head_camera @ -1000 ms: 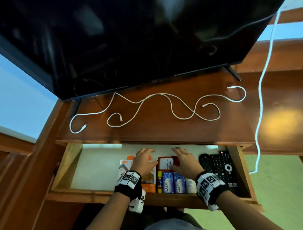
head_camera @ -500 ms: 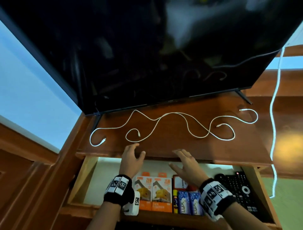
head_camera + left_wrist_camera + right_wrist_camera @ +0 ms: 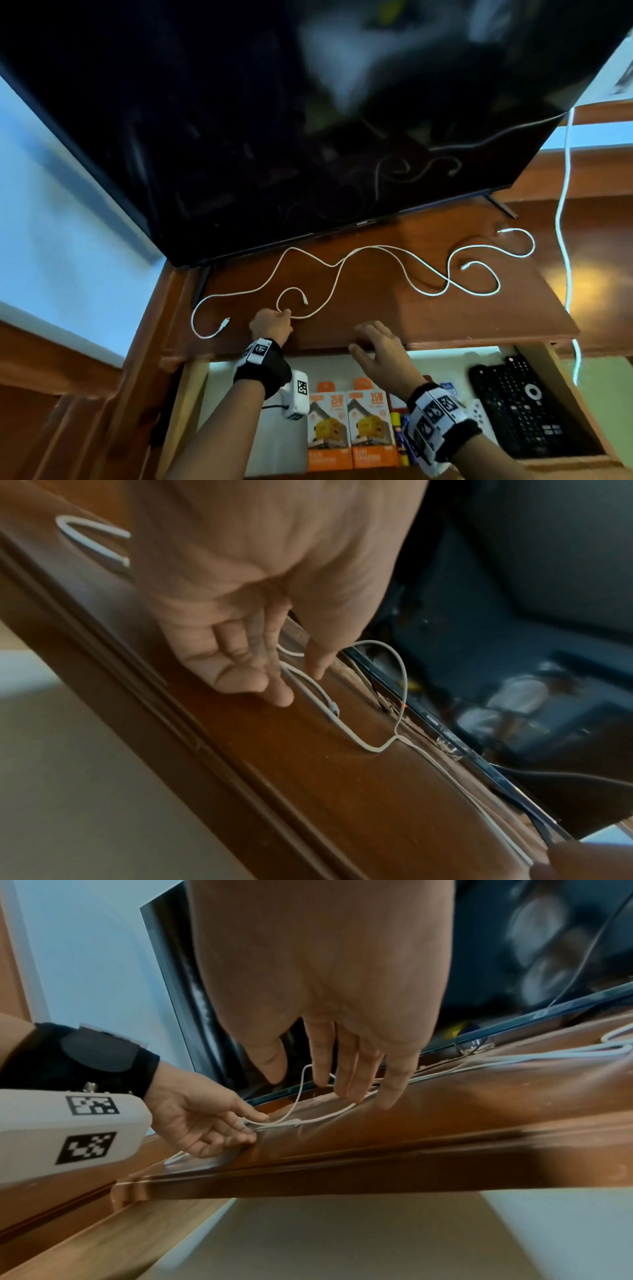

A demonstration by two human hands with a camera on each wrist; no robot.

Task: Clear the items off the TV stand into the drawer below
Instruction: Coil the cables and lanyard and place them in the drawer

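Note:
Two white cables (image 3: 376, 246) snake across the brown TV stand top (image 3: 394, 308). My left hand (image 3: 274, 323) rests on the stand at the small loop near their left end. In the left wrist view the cable (image 3: 308, 685) lies between the thumb and the fingertips (image 3: 282, 696) of my left hand (image 3: 301, 683), with a gap still showing. My right hand (image 3: 370, 337) hovers over the stand's front edge, fingers spread and holding nothing. In the right wrist view its fingertips (image 3: 356, 1093) hang just above the cable (image 3: 329, 1115). The drawer (image 3: 186, 404) below stands open.
The drawer holds two orange boxes (image 3: 349, 431), batteries (image 3: 399, 435) and a black remote (image 3: 520, 404). A large dark TV (image 3: 274, 120) leans over the back of the stand. Another white cord (image 3: 565, 205) hangs down at the right.
Both hands have come up out of the drawer onto the stand top. The left hand has reached the cable loop; the right hand has moved to the stand's front edge.

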